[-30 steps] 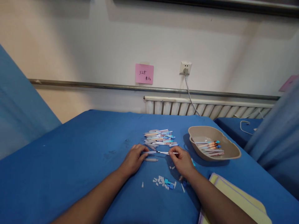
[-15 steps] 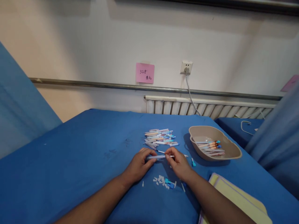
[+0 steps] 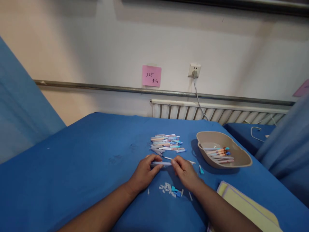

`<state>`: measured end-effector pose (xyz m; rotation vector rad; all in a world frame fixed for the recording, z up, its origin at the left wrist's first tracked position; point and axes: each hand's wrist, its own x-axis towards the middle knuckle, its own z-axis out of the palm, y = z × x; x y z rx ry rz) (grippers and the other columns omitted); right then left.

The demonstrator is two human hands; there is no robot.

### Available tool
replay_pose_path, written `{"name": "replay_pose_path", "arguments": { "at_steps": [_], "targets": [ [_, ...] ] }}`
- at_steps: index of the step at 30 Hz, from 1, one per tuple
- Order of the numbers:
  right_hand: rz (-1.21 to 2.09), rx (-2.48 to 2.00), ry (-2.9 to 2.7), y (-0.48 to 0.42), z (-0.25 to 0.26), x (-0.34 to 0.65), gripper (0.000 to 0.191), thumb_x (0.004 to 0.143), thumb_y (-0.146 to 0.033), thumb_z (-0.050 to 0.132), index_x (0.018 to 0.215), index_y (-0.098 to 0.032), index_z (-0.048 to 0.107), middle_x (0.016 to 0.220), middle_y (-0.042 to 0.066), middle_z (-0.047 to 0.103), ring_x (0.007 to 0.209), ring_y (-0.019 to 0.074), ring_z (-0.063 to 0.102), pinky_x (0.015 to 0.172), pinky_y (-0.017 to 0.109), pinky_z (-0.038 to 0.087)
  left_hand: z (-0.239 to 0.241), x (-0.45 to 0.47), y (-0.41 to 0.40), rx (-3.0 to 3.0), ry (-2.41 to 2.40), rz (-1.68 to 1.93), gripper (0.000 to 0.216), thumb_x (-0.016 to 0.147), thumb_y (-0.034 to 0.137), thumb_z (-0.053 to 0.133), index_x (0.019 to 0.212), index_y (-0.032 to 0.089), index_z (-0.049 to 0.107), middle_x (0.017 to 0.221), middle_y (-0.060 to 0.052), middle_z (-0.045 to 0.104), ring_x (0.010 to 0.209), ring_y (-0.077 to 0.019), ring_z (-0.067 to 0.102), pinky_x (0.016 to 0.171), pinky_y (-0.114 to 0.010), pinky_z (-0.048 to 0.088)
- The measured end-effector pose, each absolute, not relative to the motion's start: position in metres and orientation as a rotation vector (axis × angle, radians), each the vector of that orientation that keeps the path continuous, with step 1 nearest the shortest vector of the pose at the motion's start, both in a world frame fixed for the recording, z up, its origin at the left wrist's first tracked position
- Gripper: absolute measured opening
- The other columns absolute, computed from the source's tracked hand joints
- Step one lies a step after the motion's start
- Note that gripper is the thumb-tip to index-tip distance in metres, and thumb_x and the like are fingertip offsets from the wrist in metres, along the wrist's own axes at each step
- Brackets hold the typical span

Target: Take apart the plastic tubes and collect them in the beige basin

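A pale, slim pen point(image 3: 164, 163) lies level between my two hands, above the blue sheet. My left hand point(image 3: 147, 170) pinches its left end between thumb and fingers. At the right end, my right hand point(image 3: 184, 170) has thumb and fingertips closed on it; the very tip is hidden. Just behind the hands, a thin white refill point(image 3: 167, 158) with a dark tip rests on the sheet. Beyond it is a pile of pens and pen parts point(image 3: 166, 143). Nearer me lie small white tips point(image 3: 166, 187) and blue caps point(image 3: 178, 193).
A beige tray point(image 3: 238, 161) holding several pens stands to the right. A turquoise piece point(image 3: 201, 169) lies beside it. A folded yellow cloth point(image 3: 246, 206) lies under my right forearm's side. A radiator point(image 3: 181, 110) and a wall socket point(image 3: 194, 70) are behind the bed.
My right fingers are closer on the pen's right end, and the white stick seen there before no longer shows. The view has shifted slightly; the loose parts lie as before.
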<state>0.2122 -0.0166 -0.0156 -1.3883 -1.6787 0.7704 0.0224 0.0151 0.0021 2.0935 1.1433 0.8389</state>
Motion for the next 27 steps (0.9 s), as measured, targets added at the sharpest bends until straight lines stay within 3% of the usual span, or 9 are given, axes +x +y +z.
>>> {"name": "replay_pose_path", "arguments": {
  "at_steps": [7,15,27],
  "targets": [
    [0.925,-1.356,-1.392,-0.005,-0.031,0.215,0.033,0.081,-0.05,0.048,0.067,-0.02,0.05,0.048,-0.006,0.046,0.044,0.0104,0.042,0.045,0.021,0.032,-0.003,0.02,0.02,2.062,1.16,0.838,0.017,0.081,0.031,0.054,0.092,0.02,0.062,0.089,-0.003,0.065,0.085,-0.0187,0.06,0.078,-0.029,0.045],
    [1.159,-1.173,-1.204,-0.003,-0.028,0.209,0.038,0.071,-0.055,0.06,0.07,-0.019,0.052,0.051,-0.004,0.054,0.043,0.0103,0.049,0.043,0.02,0.036,-0.002,0.022,0.017,2.044,1.119,0.803,0.018,0.079,0.025,0.057,0.094,0.02,0.063,0.09,-0.003,0.066,0.087,-0.0182,0.059,0.078,-0.027,0.044],
    [1.107,-1.094,-0.977,-0.004,-0.018,0.212,0.035,0.069,-0.051,0.065,0.065,-0.018,0.054,0.052,-0.004,0.054,0.044,0.0087,0.047,0.045,0.02,0.036,0.005,0.02,0.015,2.083,1.136,0.766,0.019,0.084,0.031,0.05,0.092,0.021,0.064,0.088,-0.003,0.065,0.086,-0.0183,0.058,0.078,-0.027,0.043]
  ]
}}
